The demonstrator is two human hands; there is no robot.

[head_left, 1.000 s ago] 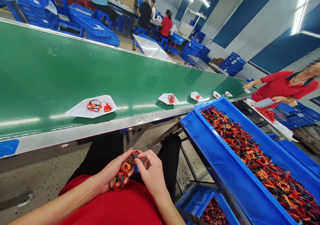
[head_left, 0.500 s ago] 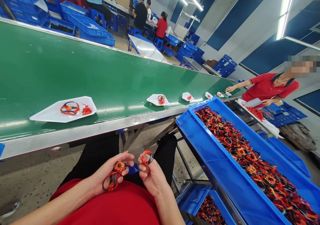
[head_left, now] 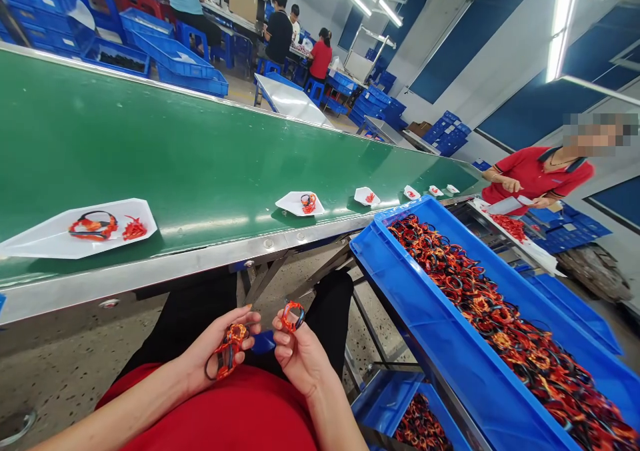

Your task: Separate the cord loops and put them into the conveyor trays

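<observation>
In my left hand (head_left: 227, 337) lies a small bunch of orange-and-black rings (head_left: 231, 352), the fingers curled around them. My right hand (head_left: 305, 354) pinches one orange-and-black ring (head_left: 292, 317) between thumb and fingers, held upright. Both hands are close together above my lap, with a narrow gap between them. To the right stands a long blue bin (head_left: 415, 291) heaped with similar rings (head_left: 480, 297). What exactly these ring-shaped pieces are, I cannot tell.
A green conveyor belt (head_left: 210, 157) with a metal edge runs across in front. White trays (head_left: 37, 235) ride on it, some holding orange and red pieces. A lower blue bin (head_left: 383, 397) sits beneath the long one. A co-worker in red (head_left: 545, 171) stands far right.
The white trays have moved left along the belt. The co-worker's hand has drawn back from the farthest tray. My hands have barely moved and still hold the rings.
</observation>
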